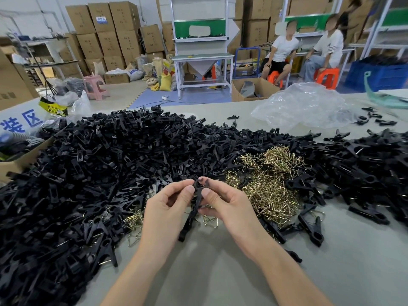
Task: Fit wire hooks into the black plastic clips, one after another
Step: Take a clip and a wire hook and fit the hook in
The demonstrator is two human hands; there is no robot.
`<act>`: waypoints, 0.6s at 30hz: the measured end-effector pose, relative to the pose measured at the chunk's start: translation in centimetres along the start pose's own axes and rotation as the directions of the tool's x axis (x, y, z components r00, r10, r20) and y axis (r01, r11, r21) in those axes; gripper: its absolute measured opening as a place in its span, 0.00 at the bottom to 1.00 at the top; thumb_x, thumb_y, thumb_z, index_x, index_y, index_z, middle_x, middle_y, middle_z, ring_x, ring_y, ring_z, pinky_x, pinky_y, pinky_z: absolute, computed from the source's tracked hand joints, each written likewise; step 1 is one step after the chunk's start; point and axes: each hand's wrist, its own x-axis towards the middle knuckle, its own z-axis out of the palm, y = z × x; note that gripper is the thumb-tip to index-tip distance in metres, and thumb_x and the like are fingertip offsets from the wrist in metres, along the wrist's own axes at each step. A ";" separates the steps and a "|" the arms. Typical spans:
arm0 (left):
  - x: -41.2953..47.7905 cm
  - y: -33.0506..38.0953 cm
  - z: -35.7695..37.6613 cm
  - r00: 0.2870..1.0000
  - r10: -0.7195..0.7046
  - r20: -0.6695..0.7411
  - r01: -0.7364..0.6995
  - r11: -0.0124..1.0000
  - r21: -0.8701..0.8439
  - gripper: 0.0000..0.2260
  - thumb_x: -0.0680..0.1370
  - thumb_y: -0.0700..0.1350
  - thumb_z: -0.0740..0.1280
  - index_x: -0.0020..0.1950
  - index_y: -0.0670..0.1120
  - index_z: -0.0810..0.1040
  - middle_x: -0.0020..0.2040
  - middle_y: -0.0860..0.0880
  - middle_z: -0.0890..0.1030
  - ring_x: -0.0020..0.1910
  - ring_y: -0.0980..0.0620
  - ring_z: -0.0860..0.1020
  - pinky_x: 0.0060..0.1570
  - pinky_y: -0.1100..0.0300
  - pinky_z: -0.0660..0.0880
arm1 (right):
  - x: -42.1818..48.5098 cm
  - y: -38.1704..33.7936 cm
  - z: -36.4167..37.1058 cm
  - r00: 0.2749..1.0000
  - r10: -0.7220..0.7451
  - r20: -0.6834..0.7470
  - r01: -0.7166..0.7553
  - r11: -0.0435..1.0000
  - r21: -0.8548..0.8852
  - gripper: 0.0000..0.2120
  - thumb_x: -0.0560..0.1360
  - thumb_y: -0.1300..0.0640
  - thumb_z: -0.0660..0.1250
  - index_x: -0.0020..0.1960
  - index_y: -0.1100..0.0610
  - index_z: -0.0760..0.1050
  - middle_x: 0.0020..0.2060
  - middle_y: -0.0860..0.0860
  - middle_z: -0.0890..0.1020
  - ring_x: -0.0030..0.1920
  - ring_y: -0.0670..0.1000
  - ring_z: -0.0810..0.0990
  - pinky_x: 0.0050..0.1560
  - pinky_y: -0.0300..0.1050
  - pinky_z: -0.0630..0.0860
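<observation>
L hand (167,209) & R hand (230,206) pinch black clip (188,223) nr wire hooks (271,186).

A pale grey table (216,279) is carrying a huge heap of black plastic clips (99,164), which is spreading over its left side and middle. Just right of the middle, a mound of brass-coloured wire hooks (269,182) is lying against that heap. Further right, a second pile of black clips (375,164), with wire glinting in some, is stretching to the edge. Behind it a crumpled clear plastic bag (304,107) is sitting, and a cardboard box (19,162) is resting at the left, with clips banking against it.
</observation>
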 end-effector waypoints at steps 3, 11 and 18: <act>0.1 0.1 -0.2 1.000 -0.008 -0.010 0.008 1.000 -0.012 0.06 0.79 0.47 0.70 0.51 0.57 0.85 0.47 0.55 0.87 0.49 0.55 0.84 0.51 0.62 0.77 | 0.0 0.0 0.1 1.000 0.002 0.002 -0.002 1.000 -0.008 0.12 0.81 0.61 0.67 0.59 0.46 0.82 0.47 0.46 0.87 0.46 0.46 0.86 0.48 0.40 0.82; -0.2 0.1 0.4 0.999 0.014 0.051 -0.015 1.000 0.020 0.08 0.81 0.43 0.67 0.53 0.54 0.85 0.46 0.53 0.87 0.46 0.53 0.85 0.41 0.68 0.79 | 0.0 0.0 0.0 1.000 0.003 0.001 -0.003 1.000 -0.012 0.14 0.80 0.62 0.68 0.63 0.49 0.81 0.48 0.51 0.85 0.44 0.46 0.85 0.49 0.44 0.83; -1.1 -0.4 1.3 0.991 0.130 0.015 -0.130 0.964 0.231 0.12 0.83 0.46 0.61 0.64 0.60 0.74 0.53 0.64 0.81 0.49 0.67 0.79 0.46 0.75 0.72 | 0.1 -0.8 -0.8 0.997 -0.060 -0.050 0.061 0.997 0.037 0.11 0.79 0.63 0.68 0.56 0.49 0.83 0.48 0.53 0.85 0.48 0.51 0.86 0.49 0.42 0.82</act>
